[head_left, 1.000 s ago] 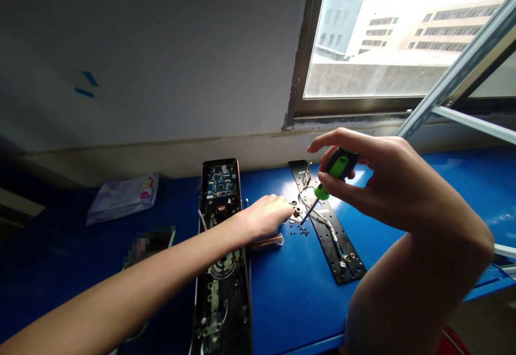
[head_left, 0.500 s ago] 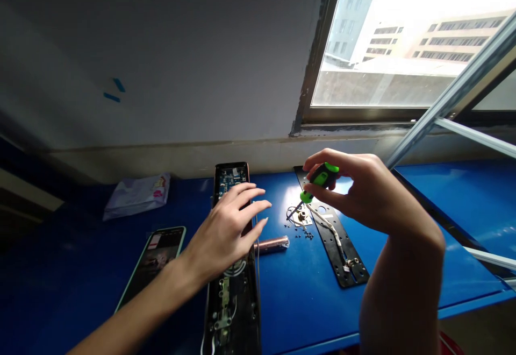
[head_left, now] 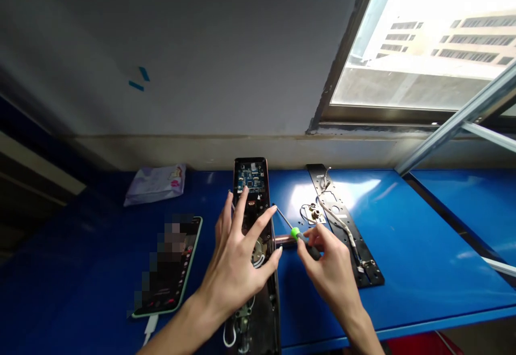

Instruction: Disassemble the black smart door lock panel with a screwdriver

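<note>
A long black housing [head_left: 264, 296], open and showing a blue circuit board [head_left: 250, 178] at its far end, stands lengthwise before me. My left hand [head_left: 237, 255] lies over its middle with the fingers spread, covering part of the inside. A green-and-black screwdriver [head_left: 296, 233] is gripped by its handle in my right hand [head_left: 328, 253], just right of the housing. Its shaft slants up and left to the housing's right edge, the tip close to my left index fingertip. Under the screwdriver a copper-coloured handle [head_left: 283, 241] sticks out from the housing's side.
Right of my hands lie a black perforated plate [head_left: 346, 226] with a pale cable, a small metal plate part [head_left: 315, 213] and small dark screws [head_left: 300, 222]. On the left are a phone [head_left: 169, 269] with a white cable [head_left: 150, 327] and a pale packet [head_left: 155, 184]. A metal frame [head_left: 455, 115] rises at right.
My right hand has come down and left from above the screws, bringing the screwdriver tip to the housing's right edge. My left hand stays over the housing. The view has shifted left.
</note>
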A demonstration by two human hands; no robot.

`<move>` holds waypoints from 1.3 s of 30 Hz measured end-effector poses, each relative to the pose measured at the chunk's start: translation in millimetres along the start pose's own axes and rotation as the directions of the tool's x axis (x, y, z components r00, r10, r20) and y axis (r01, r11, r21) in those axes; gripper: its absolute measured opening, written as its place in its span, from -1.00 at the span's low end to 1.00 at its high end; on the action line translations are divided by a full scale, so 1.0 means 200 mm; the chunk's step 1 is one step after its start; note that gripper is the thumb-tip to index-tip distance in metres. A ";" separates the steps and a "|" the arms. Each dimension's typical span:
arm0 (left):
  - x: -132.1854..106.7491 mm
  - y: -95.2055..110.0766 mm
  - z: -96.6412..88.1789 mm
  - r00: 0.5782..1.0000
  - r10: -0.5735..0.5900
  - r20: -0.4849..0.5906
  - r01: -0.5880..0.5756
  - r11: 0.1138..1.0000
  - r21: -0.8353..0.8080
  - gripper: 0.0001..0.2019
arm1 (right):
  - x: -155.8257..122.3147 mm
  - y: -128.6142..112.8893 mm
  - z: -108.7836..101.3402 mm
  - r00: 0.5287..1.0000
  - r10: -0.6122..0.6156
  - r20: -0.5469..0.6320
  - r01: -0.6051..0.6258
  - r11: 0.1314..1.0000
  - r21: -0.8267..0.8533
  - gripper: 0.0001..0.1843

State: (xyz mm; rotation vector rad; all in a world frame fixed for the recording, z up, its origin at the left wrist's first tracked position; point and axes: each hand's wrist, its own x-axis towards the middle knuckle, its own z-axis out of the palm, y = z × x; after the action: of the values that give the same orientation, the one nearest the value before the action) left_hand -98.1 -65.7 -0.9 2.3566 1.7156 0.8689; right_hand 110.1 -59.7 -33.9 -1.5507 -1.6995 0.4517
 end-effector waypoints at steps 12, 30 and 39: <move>-0.01 -0.01 0.00 1.000 0.013 -0.002 -0.013 0.996 -0.087 -0.39 | -0.15 -0.03 0.12 0.999 -0.033 0.011 0.033 0.999 -0.034 -0.85; -0.01 -0.02 0.02 0.999 0.027 -0.033 -0.029 0.997 -0.066 -0.41 | -0.15 -0.04 0.14 0.999 -0.053 -0.011 0.053 0.998 -0.016 -0.87; 0.00 -0.05 -0.05 1.000 0.025 -0.010 -0.025 0.997 -0.066 -0.37 | -0.32 0.18 -0.17 0.932 0.040 -0.361 -0.075 0.994 -0.081 -0.75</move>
State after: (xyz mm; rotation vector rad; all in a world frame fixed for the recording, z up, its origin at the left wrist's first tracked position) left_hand -111.5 -65.1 2.3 2.3400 1.6372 0.9270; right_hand 156.1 -121.1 -57.5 -1.6391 -1.4111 0.1061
